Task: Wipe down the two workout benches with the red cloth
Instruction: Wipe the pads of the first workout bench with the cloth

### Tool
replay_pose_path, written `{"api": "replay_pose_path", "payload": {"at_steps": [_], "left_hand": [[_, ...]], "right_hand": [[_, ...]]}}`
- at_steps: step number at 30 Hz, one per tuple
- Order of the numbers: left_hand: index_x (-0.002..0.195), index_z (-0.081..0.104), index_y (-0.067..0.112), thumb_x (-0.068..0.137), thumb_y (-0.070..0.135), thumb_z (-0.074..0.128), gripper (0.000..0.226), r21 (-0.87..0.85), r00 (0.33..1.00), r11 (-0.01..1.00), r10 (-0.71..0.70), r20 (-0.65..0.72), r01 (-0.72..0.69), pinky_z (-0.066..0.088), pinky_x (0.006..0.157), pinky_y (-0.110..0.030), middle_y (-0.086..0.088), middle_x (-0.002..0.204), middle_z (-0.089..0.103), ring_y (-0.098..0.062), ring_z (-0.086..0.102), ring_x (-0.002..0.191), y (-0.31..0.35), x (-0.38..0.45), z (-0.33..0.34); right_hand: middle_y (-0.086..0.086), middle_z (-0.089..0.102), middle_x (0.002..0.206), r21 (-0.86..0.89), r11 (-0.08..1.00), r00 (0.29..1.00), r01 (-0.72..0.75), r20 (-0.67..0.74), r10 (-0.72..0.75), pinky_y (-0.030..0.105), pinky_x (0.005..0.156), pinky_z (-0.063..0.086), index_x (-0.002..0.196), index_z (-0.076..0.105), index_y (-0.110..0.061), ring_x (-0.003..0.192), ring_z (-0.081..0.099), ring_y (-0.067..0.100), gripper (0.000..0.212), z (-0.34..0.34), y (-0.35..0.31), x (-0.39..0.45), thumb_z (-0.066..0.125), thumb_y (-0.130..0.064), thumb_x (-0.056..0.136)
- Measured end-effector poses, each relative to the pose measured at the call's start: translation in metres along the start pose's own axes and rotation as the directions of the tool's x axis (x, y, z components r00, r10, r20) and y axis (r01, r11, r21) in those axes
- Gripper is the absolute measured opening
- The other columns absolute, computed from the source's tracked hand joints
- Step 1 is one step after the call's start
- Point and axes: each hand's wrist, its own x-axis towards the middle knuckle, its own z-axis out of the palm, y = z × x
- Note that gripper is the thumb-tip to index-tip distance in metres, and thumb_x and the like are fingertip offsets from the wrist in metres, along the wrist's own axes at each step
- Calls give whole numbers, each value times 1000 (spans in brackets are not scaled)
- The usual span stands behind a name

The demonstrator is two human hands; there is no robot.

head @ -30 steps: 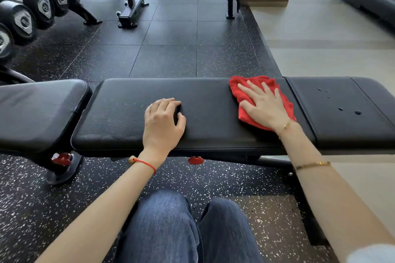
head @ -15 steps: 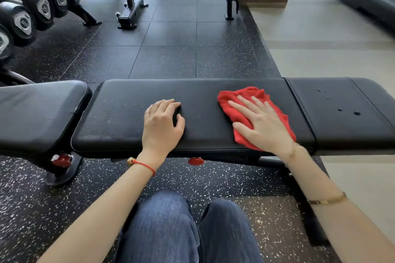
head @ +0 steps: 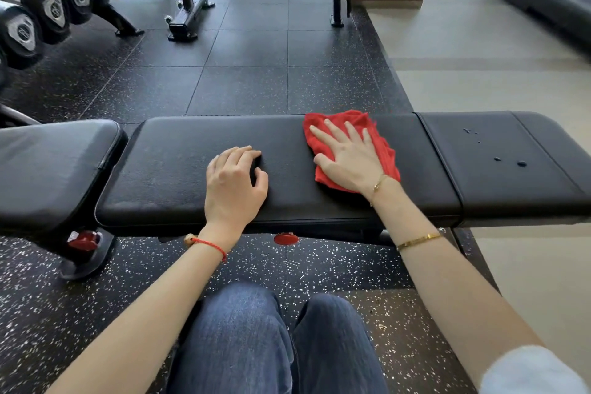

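Now the cloth (head: 380, 153) is pressed flat under the open right hand (head: 348, 157) on the near bench (head: 287, 201), right of the loosely curled, empty left hand (head: 233, 182), so wiping is judged underway, with droplets (head: 508, 163) further right called for next.

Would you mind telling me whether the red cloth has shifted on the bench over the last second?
Yes. The red cloth slid left, away from the pad seam.
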Motion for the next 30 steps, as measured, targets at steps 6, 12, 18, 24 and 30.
{"api": "replay_pose_path", "payload": {"at_steps": [6,12,18,24,30], "left_hand": [[122,66,16,91,21,58,33,-8,1000,1000,19,-6,-19,38,113,-44,-3,129,65,-21,55,125,-4,1,1],[121,66,13,90,18,58,33,-2,1000,1000,5,-2,-5,38,112,-46,-5,129,65,-24,55,125,-1,0,2],[123,65,12,91,18,57,33,8,1000,1000,-3,13,3,36,114,-45,-6,130,64,-24,54,127,3,0,-1],[122,66,14,90,19,58,33,-10,1000,1000,-3,6,3,36,113,-43,-4,129,65,-23,54,126,0,0,-1],[121,66,15,90,20,59,32,-21,1000,1000,19,-1,-19,39,112,-44,-3,128,66,-22,56,125,-4,0,1]], "right_hand": [[-12,19,161,8,1000,993,28,-114,-27,42,122,3,149,25,-46,150,12,21,57,3,25,-56,43,-45,95],[-10,14,162,10,983,980,-181,-78,182,43,122,1,150,23,-44,150,9,22,55,-13,72,-34,38,-43,97],[-10,9,163,10,975,975,-222,4,222,48,121,-4,151,20,-44,150,6,27,54,-15,48,32,30,-43,97],[-10,10,163,6,1000,1000,27,7,-27,46,121,-4,150,20,-46,151,5,25,55,1,-7,9,34,-41,97],[-15,16,161,25,984,983,178,-39,-177,41,122,1,148,25,-47,150,9,19,56,2,20,-53,41,-39,95]]}}
